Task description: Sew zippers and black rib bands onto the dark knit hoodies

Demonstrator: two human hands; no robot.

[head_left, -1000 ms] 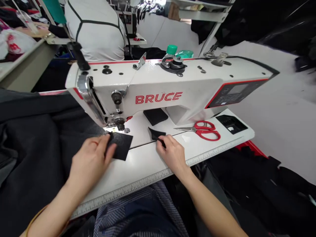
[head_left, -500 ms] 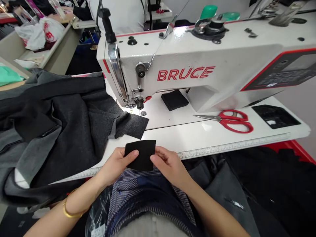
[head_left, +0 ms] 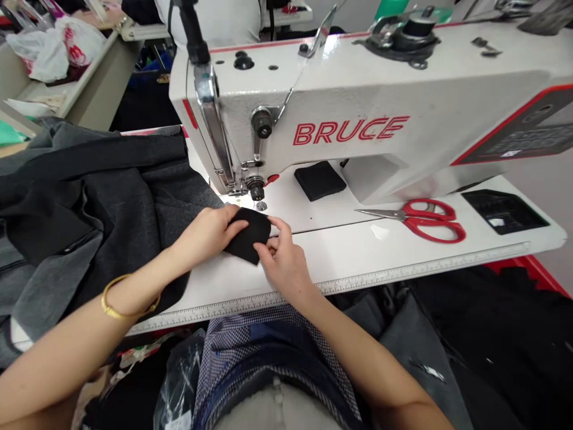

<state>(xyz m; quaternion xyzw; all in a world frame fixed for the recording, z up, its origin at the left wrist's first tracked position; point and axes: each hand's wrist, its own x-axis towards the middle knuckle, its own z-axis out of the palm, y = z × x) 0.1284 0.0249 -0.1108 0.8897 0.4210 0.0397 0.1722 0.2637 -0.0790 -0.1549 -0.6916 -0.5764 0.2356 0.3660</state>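
Note:
A small black fabric piece (head_left: pixel 249 234) lies between my two hands, just in front of the sewing machine's needle area. My left hand (head_left: pixel 213 230) grips its left side, thumb on top. At its right edge my right hand (head_left: pixel 283 254) pinches it between thumb and fingers. Beneath and to the left spreads a large dark grey garment (head_left: pixel 129 203); the end of it that the black piece covers is hidden. The white sewing machine (head_left: pixel 250 83) stands right behind my hands, its presser foot partly hidden by the thread tension parts.
A stack of black fabric pieces (head_left: pixel 319 180) sits under the machine arm. Red-handled scissors (head_left: pixel 432 221) lie on the table to the right, near a black recessed tray (head_left: pixel 505 210). A measuring tape (head_left: pixel 358 280) runs along the front edge. Dark fabric (head_left: pixel 492 346) is heaped below right.
Both hands have moved forward from above my lap, carrying the black fabric piece onto the garment's end near the needle. The view has shifted slightly closer to the machine.

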